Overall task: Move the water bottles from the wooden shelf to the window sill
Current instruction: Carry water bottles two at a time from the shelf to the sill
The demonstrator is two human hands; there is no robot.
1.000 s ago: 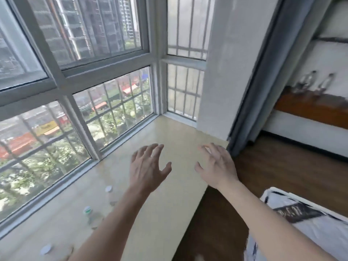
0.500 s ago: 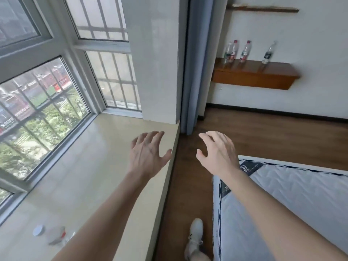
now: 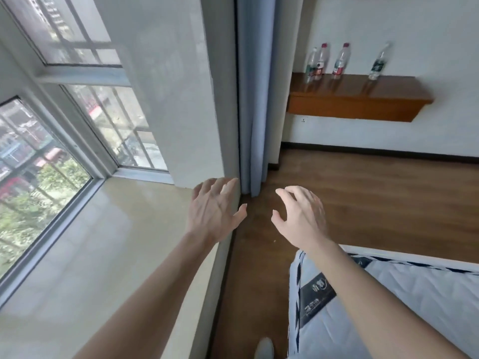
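Note:
Several clear water bottles stand on the wooden shelf (image 3: 357,104) on the far wall at upper right: a pair (image 3: 317,63) at its left end, one with a red cap (image 3: 340,62) beside them, and one (image 3: 379,64) further right. The cream window sill (image 3: 90,255) stretches along the left. My left hand (image 3: 213,209) hovers over the sill's right edge, fingers spread, holding nothing. My right hand (image 3: 300,216) hangs over the wooden floor, fingers loosely curved, empty. Both are far from the shelf.
A grey-blue curtain (image 3: 250,99) hangs beside a white pillar (image 3: 176,86) between the sill and the shelf. A white mattress (image 3: 388,307) lies at lower right. Brown floor (image 3: 363,198) runs to the shelf wall. A white shoe (image 3: 264,349) shows at the bottom.
The view has swung right, away from the window toward the shelf. The bottles on the sill have left the view. Both hands stay empty in front of me.

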